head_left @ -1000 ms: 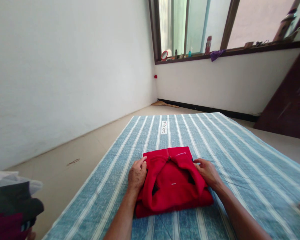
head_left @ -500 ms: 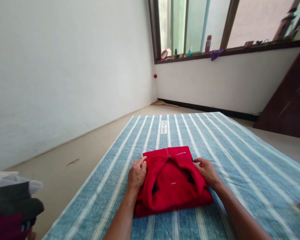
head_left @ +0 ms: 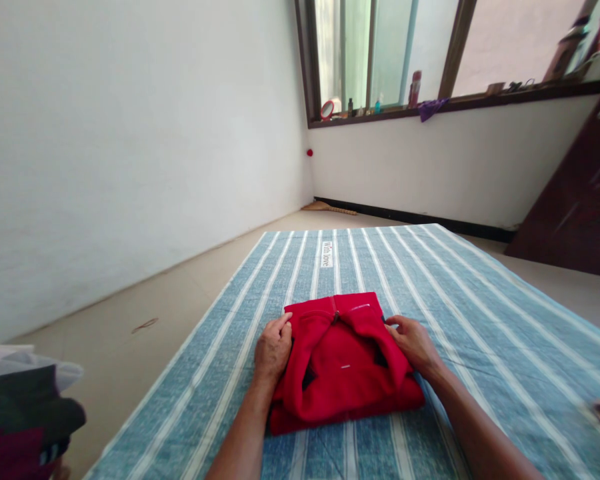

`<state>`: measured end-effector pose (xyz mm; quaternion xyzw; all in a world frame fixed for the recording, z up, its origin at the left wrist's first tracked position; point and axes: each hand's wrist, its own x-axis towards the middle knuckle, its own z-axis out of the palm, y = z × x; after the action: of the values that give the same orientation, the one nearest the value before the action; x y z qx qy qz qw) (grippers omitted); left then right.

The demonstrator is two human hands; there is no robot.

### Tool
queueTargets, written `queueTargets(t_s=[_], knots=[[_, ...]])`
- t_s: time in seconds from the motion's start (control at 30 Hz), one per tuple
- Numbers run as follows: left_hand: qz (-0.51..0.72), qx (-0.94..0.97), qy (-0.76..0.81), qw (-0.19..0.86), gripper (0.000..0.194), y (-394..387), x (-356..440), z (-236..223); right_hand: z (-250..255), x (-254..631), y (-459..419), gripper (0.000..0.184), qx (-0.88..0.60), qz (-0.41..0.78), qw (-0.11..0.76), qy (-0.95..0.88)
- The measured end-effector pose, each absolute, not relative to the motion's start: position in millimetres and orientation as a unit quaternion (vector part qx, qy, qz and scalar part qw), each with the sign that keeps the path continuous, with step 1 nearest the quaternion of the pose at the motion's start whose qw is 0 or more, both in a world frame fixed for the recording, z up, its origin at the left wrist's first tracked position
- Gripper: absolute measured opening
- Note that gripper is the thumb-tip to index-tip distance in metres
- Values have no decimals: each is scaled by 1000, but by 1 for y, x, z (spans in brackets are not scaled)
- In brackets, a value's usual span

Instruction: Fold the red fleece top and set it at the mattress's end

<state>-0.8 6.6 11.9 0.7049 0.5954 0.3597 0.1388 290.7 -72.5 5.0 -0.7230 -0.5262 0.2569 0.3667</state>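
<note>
A folded red fleece garment (head_left: 343, 373) with a zip at its far edge lies on a blue and white striped mat (head_left: 480, 347). My left hand (head_left: 273, 350) grips the garment's left edge, fingers curled round the fabric. My right hand (head_left: 415, 343) grips the right edge the same way, thumb on top. Both forearms reach in from the bottom of the picture.
A pile of dark and maroon clothes (head_left: 20, 420) under something white sits at the bottom left. Bare floor (head_left: 145, 313) runs along the white wall at left. A window sill (head_left: 430, 107) holds small bottles. A dark door (head_left: 580, 200) stands at right.
</note>
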Motion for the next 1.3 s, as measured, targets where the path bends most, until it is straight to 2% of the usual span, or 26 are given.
queueTargets(t_s=[1.3], knots=[[345,708,600,139,38,5,1,17,12,288,-74,45,-725,255,364,-526]])
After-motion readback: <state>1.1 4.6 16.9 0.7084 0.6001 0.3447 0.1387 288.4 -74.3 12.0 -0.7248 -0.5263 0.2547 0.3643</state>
